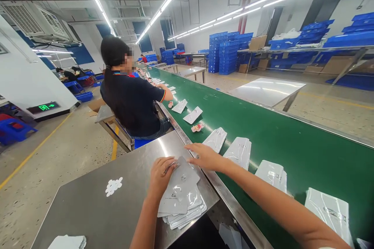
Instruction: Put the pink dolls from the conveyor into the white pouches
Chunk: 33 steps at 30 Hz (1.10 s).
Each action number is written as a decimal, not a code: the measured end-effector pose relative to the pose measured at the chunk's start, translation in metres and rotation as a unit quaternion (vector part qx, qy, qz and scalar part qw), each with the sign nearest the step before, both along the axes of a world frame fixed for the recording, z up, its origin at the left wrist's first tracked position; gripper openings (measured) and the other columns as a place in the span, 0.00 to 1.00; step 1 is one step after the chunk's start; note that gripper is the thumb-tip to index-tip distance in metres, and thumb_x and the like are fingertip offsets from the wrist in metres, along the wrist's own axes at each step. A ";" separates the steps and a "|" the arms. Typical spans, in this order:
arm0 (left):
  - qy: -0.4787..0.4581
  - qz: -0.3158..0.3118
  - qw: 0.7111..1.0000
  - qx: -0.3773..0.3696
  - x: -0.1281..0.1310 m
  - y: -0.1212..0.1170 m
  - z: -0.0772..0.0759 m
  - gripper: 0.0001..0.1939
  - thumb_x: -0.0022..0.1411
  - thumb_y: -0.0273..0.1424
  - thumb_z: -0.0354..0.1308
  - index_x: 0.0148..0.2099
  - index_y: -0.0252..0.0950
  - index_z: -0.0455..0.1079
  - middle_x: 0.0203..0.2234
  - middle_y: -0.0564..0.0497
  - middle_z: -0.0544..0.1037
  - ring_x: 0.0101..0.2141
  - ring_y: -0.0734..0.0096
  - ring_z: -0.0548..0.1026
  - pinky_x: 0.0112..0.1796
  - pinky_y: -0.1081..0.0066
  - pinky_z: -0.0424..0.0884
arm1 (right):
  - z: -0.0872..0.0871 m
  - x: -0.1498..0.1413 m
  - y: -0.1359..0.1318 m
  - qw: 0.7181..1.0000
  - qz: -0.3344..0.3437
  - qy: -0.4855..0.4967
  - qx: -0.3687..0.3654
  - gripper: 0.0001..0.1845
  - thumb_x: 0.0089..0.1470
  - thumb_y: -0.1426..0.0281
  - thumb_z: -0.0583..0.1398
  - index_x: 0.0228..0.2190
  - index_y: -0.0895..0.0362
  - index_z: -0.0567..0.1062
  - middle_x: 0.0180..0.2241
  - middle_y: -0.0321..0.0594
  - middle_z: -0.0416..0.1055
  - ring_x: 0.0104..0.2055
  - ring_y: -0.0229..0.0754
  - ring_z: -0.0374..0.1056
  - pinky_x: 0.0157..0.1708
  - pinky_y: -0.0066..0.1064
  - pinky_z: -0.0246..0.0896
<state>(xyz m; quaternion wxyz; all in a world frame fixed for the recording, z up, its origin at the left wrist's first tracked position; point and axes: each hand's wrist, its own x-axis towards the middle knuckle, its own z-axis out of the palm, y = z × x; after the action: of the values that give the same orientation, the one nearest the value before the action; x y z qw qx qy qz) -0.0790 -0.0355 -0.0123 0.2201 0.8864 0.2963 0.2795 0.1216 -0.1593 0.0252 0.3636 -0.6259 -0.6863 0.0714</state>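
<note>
My left hand [161, 174] rests with curled fingers on top of a stack of white pouches [182, 198] at the right end of the steel table [96, 206]. It pinches the upper edge of the top pouch. My right hand [204, 156] reaches flat across the conveyor's steel rim, fingers stretched out toward a white pouch [216, 139] on the green belt [292, 140]. More white pouches [240, 151] lie along the belt beside my right forearm.
A co-worker in a dark shirt [131, 101] sits ahead at the belt's left side. A small pink item [198, 127] and more pouches lie further up the belt. A white flower-shaped sticker [113, 186] marks the table. Blue crates [224, 52] are stacked in the background.
</note>
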 end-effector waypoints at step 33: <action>-0.187 -0.033 0.891 -0.413 0.047 -0.057 0.013 0.15 0.43 0.37 0.66 0.33 0.33 0.72 0.25 0.53 0.74 0.27 0.72 0.68 0.29 0.75 0.62 | 0.055 0.013 0.005 0.958 -0.042 0.283 0.001 0.16 0.52 0.56 0.56 0.25 0.56 0.66 0.16 0.30 0.64 0.17 0.31 0.58 0.17 0.22 0.52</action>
<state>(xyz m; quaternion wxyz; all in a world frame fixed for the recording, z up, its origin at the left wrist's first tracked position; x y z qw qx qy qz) -0.0316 -0.0929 0.0010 0.6266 0.6562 0.3086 0.2856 0.1342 -0.1548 0.0799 0.5464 -0.6078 -0.5284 0.2298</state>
